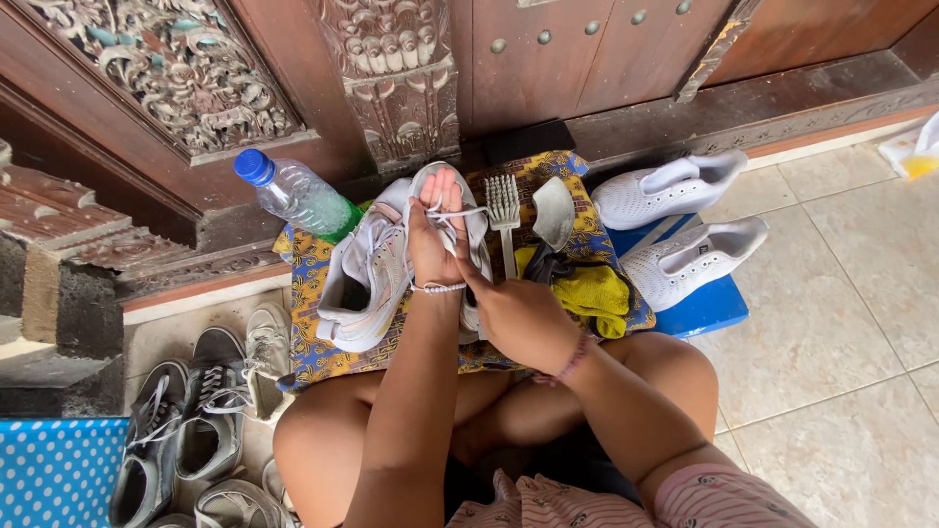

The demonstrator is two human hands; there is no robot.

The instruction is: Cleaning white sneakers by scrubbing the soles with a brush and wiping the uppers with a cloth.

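Observation:
I sit cross-legged with a white sneaker (476, 238) held upright over my lap. My left hand (433, 238), a pearl bracelet at its wrist, pinches a white shoelace (471, 211) near the shoe's top. Lower down, my right hand (518, 315) with a pink bracelet grips the sneaker's side. A second pale sneaker (367, 279) lies just left of my left hand on a yellow and blue patterned cloth (311, 284).
On the cloth lie a white brush (504, 207), a grey insole (555, 210), a yellow rag (592, 291) and a blue-capped bottle (298, 196). Two white sneakers (670, 191) (694, 257) rest by a blue board (706, 311). Grey shoes (207, 411) crowd the left. A carved wooden door stands ahead.

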